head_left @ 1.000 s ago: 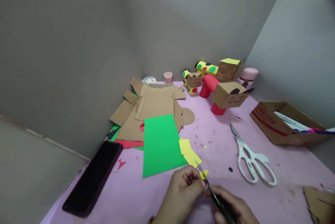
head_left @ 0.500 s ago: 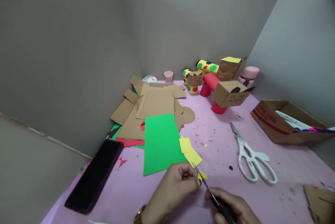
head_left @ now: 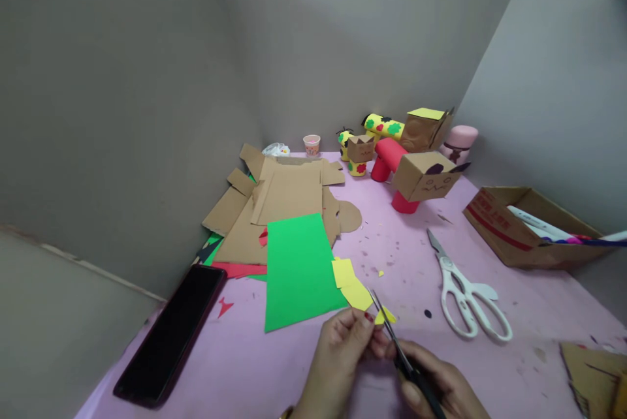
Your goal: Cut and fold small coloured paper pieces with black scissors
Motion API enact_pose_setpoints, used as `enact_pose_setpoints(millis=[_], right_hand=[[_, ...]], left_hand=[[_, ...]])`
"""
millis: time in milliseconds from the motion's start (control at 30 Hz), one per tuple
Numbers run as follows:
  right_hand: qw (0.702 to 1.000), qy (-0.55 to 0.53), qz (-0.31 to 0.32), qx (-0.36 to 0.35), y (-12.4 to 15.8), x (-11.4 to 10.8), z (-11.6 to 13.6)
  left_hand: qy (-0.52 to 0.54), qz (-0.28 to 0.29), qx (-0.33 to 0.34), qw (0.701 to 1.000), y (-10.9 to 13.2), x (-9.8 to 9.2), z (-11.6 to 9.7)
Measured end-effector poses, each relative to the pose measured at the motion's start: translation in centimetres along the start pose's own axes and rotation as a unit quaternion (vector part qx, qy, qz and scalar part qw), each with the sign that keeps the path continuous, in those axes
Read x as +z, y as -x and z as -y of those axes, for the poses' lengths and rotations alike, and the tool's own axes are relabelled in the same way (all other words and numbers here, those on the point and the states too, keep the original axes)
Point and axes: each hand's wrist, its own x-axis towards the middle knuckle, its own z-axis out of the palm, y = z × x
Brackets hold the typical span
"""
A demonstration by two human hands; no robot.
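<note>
1. Centrally, low in view: left hand, fingers pinched on a small yellow paper scrap, held just above the pink tabletop.
2. Right hand, fist wrapped round the handles of small dark scissors; blades slim, tips pointing up-left and meeting the scrap.
3. Yellow paper pieces, flat on the table just beyond the scrap, overlapping the edge of a green sheet.
4. Cardboard pieces, stacked behind the green sheet.
5. White scissors, lying flat to the right, apart from both hands.
6. Black phone, face up at the left edge.
7. Cardboard box, far right, holding long items.
8. Cardboard-and-tube figures, standing at the back.
</note>
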Motion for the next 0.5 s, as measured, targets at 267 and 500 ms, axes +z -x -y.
enact_pose_setpoints(millis=[267,500], right_hand=[[1.0,-0.01,-0.001,0.025,0.09,0.67,-0.54],[0.999,0.025,-0.005,0.022,0.24,0.67,-0.85]], left_hand=[[-0.06,-0.047,0.08,0.994,0.41,0.3,1.05],[-0.116,-0.032,0.051,0.991,0.63,0.58,0.12]])
